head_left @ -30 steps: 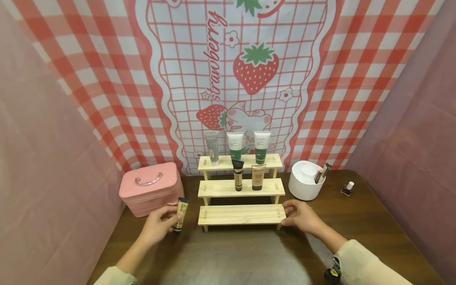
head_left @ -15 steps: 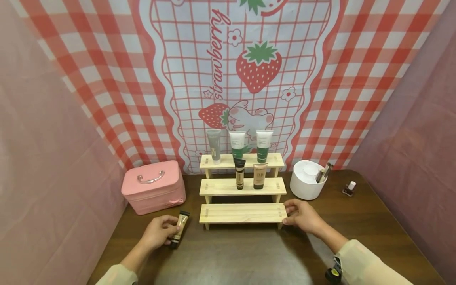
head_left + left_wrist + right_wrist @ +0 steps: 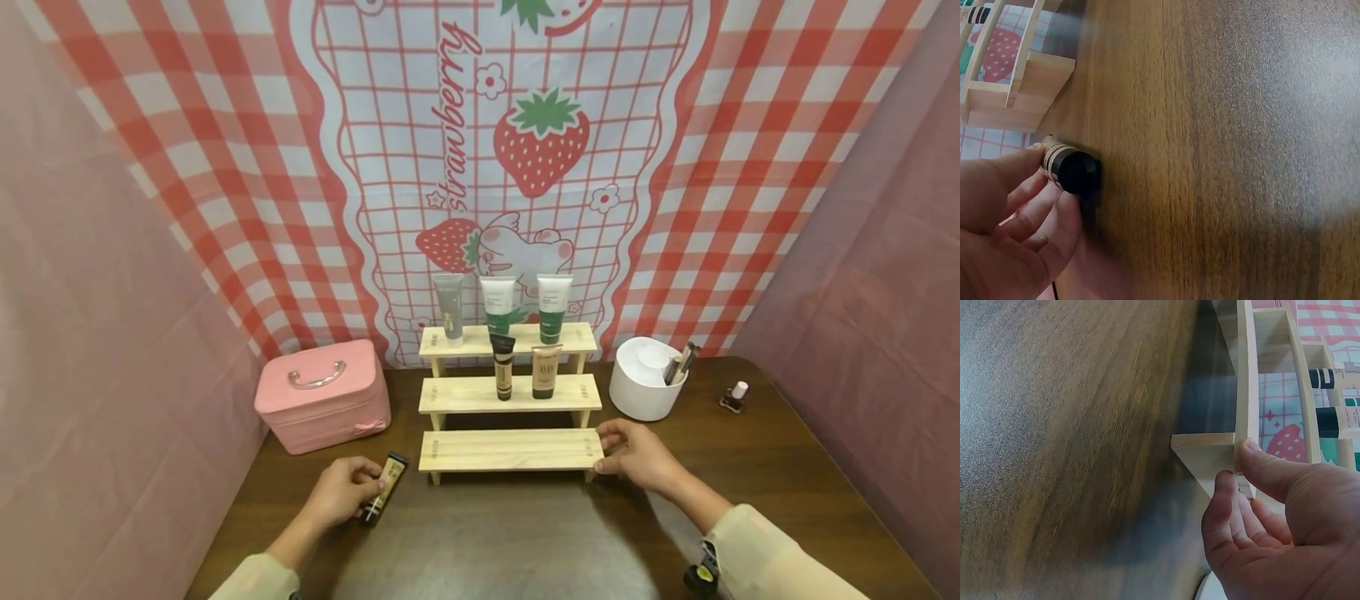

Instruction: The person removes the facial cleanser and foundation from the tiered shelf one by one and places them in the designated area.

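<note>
My left hand (image 3: 341, 492) pinches a gold cosmetic tube with black ends (image 3: 386, 487) between thumb and fingers, low over the table and left of a three-tier wooden display stand (image 3: 510, 450). The tube leans, its crimped end up and to the right; in the left wrist view its black cap (image 3: 1077, 172) faces the camera. At the stand's other side, my right hand (image 3: 637, 457) grips the right end of the lowest shelf, thumb (image 3: 1266, 464) on the board and fingers curled beneath. A black-and-gold tube (image 3: 503, 368) and a beige tube (image 3: 544, 372) stand on the middle shelf.
On the top shelf stand a grey tube (image 3: 450, 310) and two white-and-green tubes (image 3: 553, 310). A pink case (image 3: 324, 396) sits at the left, behind my left hand. Right of the stand are a white round organizer (image 3: 637, 392) and a small nail polish bottle (image 3: 734, 397).
My left hand has brought the tube down and nearer to me, then slightly right, and the tube leans more than before. The right hand keeps its grip on the stand.
</note>
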The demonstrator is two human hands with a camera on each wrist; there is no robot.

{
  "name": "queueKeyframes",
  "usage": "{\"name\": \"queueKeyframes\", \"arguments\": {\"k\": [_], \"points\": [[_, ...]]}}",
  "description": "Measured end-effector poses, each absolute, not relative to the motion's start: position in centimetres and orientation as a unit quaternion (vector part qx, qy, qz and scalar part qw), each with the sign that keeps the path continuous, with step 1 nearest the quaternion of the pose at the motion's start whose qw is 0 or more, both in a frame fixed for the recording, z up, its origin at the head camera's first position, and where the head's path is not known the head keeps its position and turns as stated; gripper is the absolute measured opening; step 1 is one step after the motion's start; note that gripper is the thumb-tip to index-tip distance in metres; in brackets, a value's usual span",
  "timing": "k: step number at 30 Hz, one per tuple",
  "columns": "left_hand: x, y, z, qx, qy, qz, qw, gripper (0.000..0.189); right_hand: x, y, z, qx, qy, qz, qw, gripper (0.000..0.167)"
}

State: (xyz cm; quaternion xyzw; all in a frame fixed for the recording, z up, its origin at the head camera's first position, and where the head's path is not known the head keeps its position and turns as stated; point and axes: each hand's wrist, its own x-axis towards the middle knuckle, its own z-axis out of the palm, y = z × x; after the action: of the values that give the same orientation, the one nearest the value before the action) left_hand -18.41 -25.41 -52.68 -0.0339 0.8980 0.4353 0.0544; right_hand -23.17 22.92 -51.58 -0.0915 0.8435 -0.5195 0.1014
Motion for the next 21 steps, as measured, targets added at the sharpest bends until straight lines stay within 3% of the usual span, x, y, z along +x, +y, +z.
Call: {"name": "queueKeyframes", "arguments": {"k": [8,16,21], "points": [[-18.5,-25.3,-52.0,-0.025,0.931,0.362,0.027,0.014,-22.8,22.8,-51.5,-0.081,0.836,-0.532,0.102,0.067],[-20.5,-23.2,-48.0,0.035,0.936,0.338,-0.095,0.013,-23.0,22.5,-51.3,-0.077,0.847,-0.516,0.102,0.062],[-22.4,-19.3,-45.3,0.09,0.91,0.389,-0.108,0.02,-23.3,22.5,-51.0,-0.07,0.851,-0.508,0.111,0.062]]}}
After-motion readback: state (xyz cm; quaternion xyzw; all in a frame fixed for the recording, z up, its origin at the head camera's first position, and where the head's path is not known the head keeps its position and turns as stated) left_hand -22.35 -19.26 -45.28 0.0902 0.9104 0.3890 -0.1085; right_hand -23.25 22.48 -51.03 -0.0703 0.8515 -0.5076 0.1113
